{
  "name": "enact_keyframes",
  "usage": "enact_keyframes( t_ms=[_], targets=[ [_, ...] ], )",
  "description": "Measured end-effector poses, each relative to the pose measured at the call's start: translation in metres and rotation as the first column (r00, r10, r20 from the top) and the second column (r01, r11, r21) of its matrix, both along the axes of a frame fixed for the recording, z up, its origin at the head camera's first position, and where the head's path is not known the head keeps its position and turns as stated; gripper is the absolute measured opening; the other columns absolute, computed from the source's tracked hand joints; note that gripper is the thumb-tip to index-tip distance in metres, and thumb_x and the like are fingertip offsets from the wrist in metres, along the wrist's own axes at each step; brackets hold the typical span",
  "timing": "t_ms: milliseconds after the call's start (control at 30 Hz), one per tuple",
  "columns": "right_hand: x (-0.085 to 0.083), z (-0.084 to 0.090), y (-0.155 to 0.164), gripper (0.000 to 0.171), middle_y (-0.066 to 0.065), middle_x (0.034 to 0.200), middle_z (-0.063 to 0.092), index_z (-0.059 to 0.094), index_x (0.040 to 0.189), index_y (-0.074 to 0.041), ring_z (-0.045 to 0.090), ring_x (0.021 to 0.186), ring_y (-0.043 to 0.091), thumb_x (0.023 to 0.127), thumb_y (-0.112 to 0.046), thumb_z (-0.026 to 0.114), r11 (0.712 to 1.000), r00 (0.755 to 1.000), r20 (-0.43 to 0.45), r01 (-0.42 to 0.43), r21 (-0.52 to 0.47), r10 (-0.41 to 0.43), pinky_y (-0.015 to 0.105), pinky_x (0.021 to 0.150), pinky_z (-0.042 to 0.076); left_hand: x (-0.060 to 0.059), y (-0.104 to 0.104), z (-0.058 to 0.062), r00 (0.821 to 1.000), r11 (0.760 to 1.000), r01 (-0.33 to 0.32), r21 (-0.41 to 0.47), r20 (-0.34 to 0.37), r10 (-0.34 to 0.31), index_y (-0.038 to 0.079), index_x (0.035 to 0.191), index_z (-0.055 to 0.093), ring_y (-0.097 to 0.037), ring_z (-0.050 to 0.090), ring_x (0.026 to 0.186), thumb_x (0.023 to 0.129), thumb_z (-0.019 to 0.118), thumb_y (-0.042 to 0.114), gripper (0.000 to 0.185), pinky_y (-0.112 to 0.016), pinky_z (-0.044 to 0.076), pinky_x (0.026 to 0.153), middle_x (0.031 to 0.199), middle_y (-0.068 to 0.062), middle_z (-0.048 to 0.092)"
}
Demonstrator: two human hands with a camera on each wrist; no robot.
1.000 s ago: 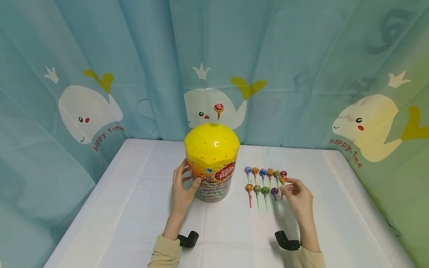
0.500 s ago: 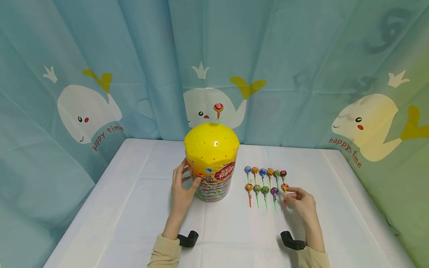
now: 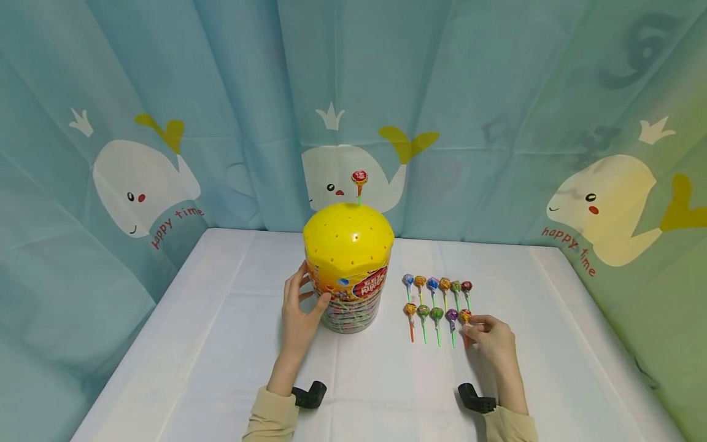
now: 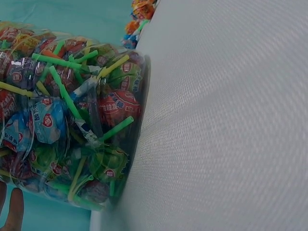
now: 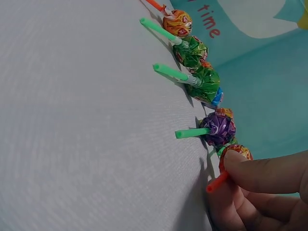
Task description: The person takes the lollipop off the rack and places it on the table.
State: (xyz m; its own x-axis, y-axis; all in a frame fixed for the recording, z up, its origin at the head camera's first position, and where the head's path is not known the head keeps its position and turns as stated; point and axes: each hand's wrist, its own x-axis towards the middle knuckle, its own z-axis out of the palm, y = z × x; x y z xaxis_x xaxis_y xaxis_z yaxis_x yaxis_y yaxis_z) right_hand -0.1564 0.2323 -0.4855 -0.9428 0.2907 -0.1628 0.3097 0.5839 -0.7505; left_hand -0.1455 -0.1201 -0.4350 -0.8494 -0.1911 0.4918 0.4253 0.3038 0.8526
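A clear jar full of lollipops, with a yellow dome lid, stands on the white table. My left hand holds its left side, thumb at the front. In the left wrist view, fingertips show at the corner beside the jar. My right hand pinches a red-and-yellow lollipop with an orange stick. That lollipop is at the right end of the front row, beside a purple lollipop. Whether it touches the table is hard to tell.
Two rows of lollipops lie right of the jar, the back one ending in a dark red lollipop. One lollipop stands upright in the lid. A blue-green whale curtain hangs behind the table.
My right hand has brought the red-and-yellow lollipop down from the back row's end toward the front row, then slightly left beside the purple one. The left hand has stayed on the jar.
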Motion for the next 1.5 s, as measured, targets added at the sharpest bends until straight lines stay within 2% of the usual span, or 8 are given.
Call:
enact_keyframes(
  t_ms=[267,567,733,967,1133,1267,1333,1500],
  targets=[
    [0.001,0.001,-0.003,0.036,0.008,0.074,0.067,0.063,0.112,0.007,0.056,0.055,0.009,0.084,-0.015,0.068,0.999,1.0,0.001,-0.002,0.054,0.002,0.027,0.056,0.037,0.001,0.0,0.001,1.0,1.0,0.001,0.001,0.007,-0.001,-0.001,0.145,0.037,-0.041,0.046,0.119,0.082,0.067,0.0,0.071,-0.053,0.046,0.09,0.133,-0.028,0.043],
    [0.001,0.001,-0.006,0.036,0.008,0.07,0.067,0.062,0.111,0.006,0.055,0.059,0.016,0.084,-0.017,0.069,0.993,1.0,0.008,0.013,0.118,-0.015,0.027,0.058,0.034,0.001,0.0,0.002,1.0,1.0,0.004,-0.005,0.004,-0.003,-0.001,0.145,0.037,-0.042,0.046,0.119,0.083,0.068,0.003,0.07,-0.053,0.046,0.09,0.133,-0.028,0.044],
    [0.003,0.002,-0.006,0.036,0.01,0.073,0.066,0.062,0.111,0.005,0.055,0.063,0.02,0.084,-0.017,0.068,0.989,1.0,0.015,0.008,0.15,-0.01,0.027,0.058,0.033,0.002,0.001,0.002,1.0,1.0,0.008,0.0,0.008,-0.008,-0.001,0.146,0.037,-0.042,0.046,0.12,0.083,0.067,0.003,0.07,-0.054,0.046,0.09,0.133,-0.028,0.043],
    [0.007,0.011,-0.004,0.039,0.013,0.078,0.065,0.061,0.113,0.004,0.054,0.067,0.023,0.082,-0.017,0.068,0.977,0.999,0.035,-0.032,0.209,0.025,0.027,0.056,0.033,0.002,0.0,0.002,1.0,1.0,0.006,0.001,0.003,-0.006,-0.001,0.146,0.036,-0.041,0.046,0.12,0.082,0.067,0.001,0.07,-0.055,0.046,0.09,0.133,-0.028,0.043],
    [0.011,0.019,-0.002,0.039,0.015,0.081,0.064,0.061,0.115,0.004,0.052,0.066,0.021,0.082,-0.017,0.066,0.975,0.999,0.004,-0.037,0.219,0.037,0.027,0.054,0.034,0.001,0.001,0.001,1.0,1.0,0.008,-0.005,-0.028,-0.008,-0.002,0.145,0.036,-0.041,0.046,0.118,0.082,0.067,-0.001,0.07,-0.059,0.045,0.089,0.132,-0.03,0.043],
    [0.012,0.025,-0.003,0.037,0.015,0.083,0.064,0.061,0.115,0.003,0.049,0.065,0.02,0.084,-0.018,0.064,0.98,1.0,-0.018,-0.021,0.198,0.025,0.027,0.054,0.034,0.001,0.001,0.001,1.0,1.0,0.008,-0.009,-0.024,-0.008,-0.002,0.145,0.037,-0.04,0.047,0.118,0.083,0.067,0.001,0.07,-0.057,0.045,0.089,0.132,-0.029,0.044],
    [0.013,0.028,-0.006,0.036,0.015,0.084,0.064,0.062,0.114,0.002,0.05,0.065,0.019,0.085,-0.019,0.064,0.982,0.999,-0.038,-0.004,0.19,0.012,0.027,0.054,0.034,0.0,0.001,-0.001,1.0,1.0,0.005,-0.016,-0.026,-0.005,-0.002,0.145,0.037,-0.041,0.047,0.118,0.083,0.068,0.003,0.069,-0.056,0.046,0.088,0.131,-0.029,0.044],
    [0.01,0.036,-0.016,0.027,0.015,0.085,0.067,0.067,0.107,-0.001,0.058,0.07,0.021,0.084,-0.016,0.064,0.981,0.988,-0.154,0.049,0.187,-0.02,0.026,0.056,0.036,-0.012,-0.003,-0.025,0.999,1.0,-0.011,-0.018,-0.034,0.011,0.0,0.146,0.035,-0.042,0.047,0.119,0.083,0.069,0.003,0.072,-0.055,0.046,0.087,0.134,-0.028,0.043]
  ],
)
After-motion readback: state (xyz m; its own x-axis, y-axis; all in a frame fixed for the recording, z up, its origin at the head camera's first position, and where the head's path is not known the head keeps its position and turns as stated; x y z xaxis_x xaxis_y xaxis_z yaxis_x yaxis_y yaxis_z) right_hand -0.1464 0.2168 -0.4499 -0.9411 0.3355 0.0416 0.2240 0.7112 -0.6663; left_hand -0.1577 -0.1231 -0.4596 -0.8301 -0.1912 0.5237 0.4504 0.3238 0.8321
